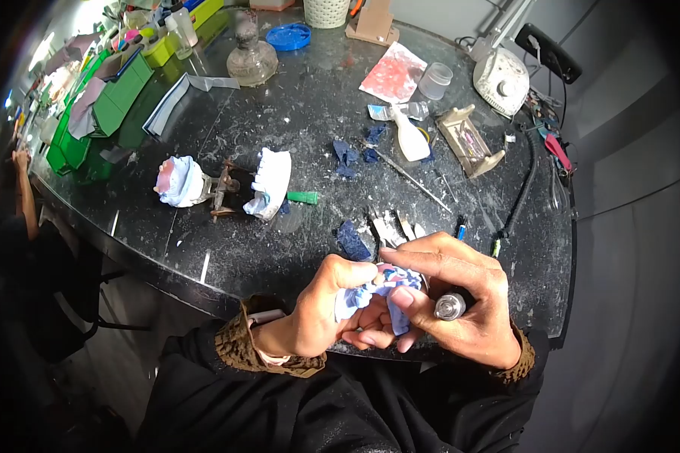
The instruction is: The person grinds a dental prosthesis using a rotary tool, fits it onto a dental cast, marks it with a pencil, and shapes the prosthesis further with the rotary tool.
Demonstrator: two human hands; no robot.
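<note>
L hand (306, 313) has snug grip on blue model (351, 302), by near edge of table (310, 234); R hand (485, 298) grips tool (450, 306) & touches blue model. Press soft, b/c thin bits may snap

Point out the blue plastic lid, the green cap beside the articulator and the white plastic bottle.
blue plastic lid (288, 36): head view, middle of its disc
green cap (303, 198): head view, its side
white plastic bottle (412, 142): head view, middle of its body

The dark workbench (227, 143) carries a hinged articulator (225, 187) with plaster dental casts (270, 183), a glass burner (251, 62) and a blue lid (288, 36)
</note>
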